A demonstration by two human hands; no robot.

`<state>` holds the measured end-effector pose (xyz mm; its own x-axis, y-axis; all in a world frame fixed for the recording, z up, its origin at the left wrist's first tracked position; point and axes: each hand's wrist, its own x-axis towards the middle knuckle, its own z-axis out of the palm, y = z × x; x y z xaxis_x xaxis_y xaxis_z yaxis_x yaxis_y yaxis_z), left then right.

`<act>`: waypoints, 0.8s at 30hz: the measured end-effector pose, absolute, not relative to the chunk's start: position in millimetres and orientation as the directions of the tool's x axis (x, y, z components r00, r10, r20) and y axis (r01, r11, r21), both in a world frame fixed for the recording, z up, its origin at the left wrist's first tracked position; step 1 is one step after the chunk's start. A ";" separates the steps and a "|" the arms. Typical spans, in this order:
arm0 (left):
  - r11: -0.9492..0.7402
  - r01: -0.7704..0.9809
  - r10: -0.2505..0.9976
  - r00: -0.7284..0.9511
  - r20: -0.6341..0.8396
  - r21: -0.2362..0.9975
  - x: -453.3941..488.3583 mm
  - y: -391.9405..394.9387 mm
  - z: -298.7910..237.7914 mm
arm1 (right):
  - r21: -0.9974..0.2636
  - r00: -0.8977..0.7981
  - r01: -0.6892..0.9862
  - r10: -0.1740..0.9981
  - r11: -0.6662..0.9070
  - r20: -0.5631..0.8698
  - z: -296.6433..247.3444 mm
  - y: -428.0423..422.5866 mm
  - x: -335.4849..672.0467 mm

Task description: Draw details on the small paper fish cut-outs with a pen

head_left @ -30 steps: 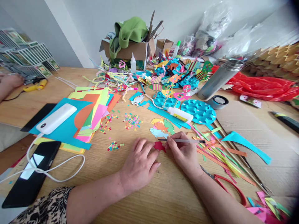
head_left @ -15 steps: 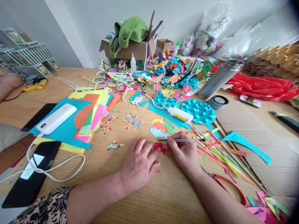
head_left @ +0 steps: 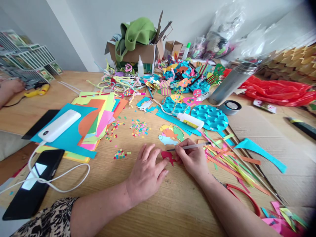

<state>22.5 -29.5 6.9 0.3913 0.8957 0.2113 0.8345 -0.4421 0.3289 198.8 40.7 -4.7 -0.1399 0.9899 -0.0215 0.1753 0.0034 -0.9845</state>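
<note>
A small red paper fish [head_left: 167, 155] lies on the wooden table between my hands. My left hand [head_left: 148, 171] rests flat with fingers spread, a fingertip on the fish's edge. In my right hand [head_left: 191, 159] a thin grey pen [head_left: 197, 144] is pinched, its tip at the top of the red fish. Just beyond lie a light blue paper fish [head_left: 167, 140], an orange one [head_left: 170, 133], a green one [head_left: 179, 133] and a yellow one [head_left: 166, 127], partly overlapping. Left of them are piles of paper confetti [head_left: 139, 128] and small coloured dots [head_left: 120, 154].
Coloured paper sheets [head_left: 103, 115] carry a white power bank [head_left: 61, 125], cabled near a black phone [head_left: 34, 184]. To the right are paper strips [head_left: 232, 158], red-handled scissors [head_left: 247, 197], a glue bottle [head_left: 191, 121] and a steel flask [head_left: 233, 84]. Another person's hand [head_left: 12, 86] shows far left.
My right hand has shifted slightly left and up, and the pen's back end has tilted upward. My left hand stays almost in place, holding its position on the red fish.
</note>
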 end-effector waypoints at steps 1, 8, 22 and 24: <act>-0.442 0.836 0.896 0.391 0.212 0.326 22.5 -29.3 7.0 | -0.985 -0.142 0.174 0.990 0.000 -0.025 -4.3 40.8 198.6; -0.444 0.838 0.895 0.399 0.196 0.318 23.3 -29.5 6.7 | -0.984 -0.146 0.177 0.989 -0.003 -0.029 -4.1 41.0 198.4; -0.447 0.834 0.894 0.406 0.188 0.325 23.3 -29.3 7.3 | -0.980 -0.161 0.199 0.986 -0.004 -0.036 -4.6 41.2 198.5; -0.450 0.832 0.892 0.406 0.198 0.324 23.4 -29.4 7.0 | -0.981 -0.160 0.194 0.987 -0.002 -0.034 -3.9 41.1 198.0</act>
<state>23.4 -29.4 7.0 0.4062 0.8922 0.1976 0.8321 -0.4505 0.3236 198.0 41.1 -3.9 -0.1598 0.9866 -0.0335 0.1939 -0.0019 -0.9810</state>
